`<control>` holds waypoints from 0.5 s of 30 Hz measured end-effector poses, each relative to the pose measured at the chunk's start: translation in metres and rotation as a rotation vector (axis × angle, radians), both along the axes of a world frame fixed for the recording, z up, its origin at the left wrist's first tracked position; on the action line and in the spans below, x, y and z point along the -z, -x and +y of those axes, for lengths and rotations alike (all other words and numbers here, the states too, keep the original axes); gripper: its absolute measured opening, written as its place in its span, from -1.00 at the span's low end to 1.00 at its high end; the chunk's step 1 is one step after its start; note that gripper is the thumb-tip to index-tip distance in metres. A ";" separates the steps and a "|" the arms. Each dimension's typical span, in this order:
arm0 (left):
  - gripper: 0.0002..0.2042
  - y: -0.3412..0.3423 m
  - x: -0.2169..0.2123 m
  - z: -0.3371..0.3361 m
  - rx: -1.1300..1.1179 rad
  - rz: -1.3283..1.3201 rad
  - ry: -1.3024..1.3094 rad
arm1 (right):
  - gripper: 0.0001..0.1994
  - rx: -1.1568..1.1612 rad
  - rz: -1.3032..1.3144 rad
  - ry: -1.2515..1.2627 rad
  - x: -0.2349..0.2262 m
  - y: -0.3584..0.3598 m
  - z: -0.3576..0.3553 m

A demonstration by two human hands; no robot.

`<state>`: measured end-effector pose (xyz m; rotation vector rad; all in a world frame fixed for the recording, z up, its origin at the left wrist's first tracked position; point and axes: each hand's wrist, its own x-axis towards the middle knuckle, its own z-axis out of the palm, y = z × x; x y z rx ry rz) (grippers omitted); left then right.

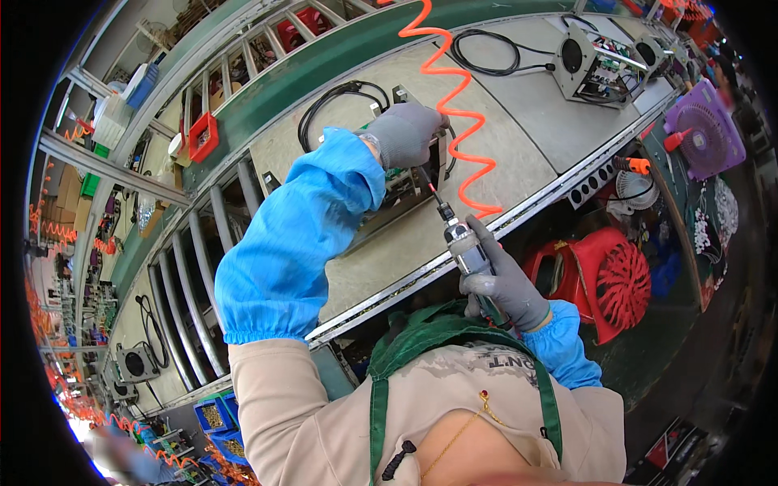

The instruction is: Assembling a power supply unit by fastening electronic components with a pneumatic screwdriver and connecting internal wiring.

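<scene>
Centrally, an open metal unit (401, 190) sits on the grey bench (519, 138), and the gloved left hand (403, 132) rests on its top with fingers curled over the frame, its grip closed on the unit. Just below, the gloved right hand (504, 285) has its grip wrapped tightly round a powered screwdriver (463, 243), whose thin bit slants up into the unit beside the left hand. An orange coiled hose (454, 105) hangs across the bench above the tool, a black cable (486, 50) and a second unit (596, 65) lie further along, and a red plastic stool (608, 279) stands beneath the bench edge.
</scene>
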<state>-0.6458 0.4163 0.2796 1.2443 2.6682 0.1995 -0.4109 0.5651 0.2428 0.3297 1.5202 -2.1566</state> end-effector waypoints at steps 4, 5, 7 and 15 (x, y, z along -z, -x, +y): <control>-0.54 0.000 -0.002 0.005 0.006 -0.005 0.027 | -0.05 -0.041 0.003 0.004 -0.006 0.000 0.004; -0.55 0.000 -0.004 0.006 0.001 -0.023 0.034 | -0.07 -0.041 0.008 0.013 -0.007 0.001 0.004; -0.55 0.001 -0.005 0.004 -0.003 -0.041 0.044 | -0.08 -0.039 0.013 0.026 -0.010 0.001 0.002; -0.56 0.002 -0.010 0.005 -0.010 -0.042 0.048 | -0.08 -0.050 -0.004 0.065 -0.001 0.001 0.002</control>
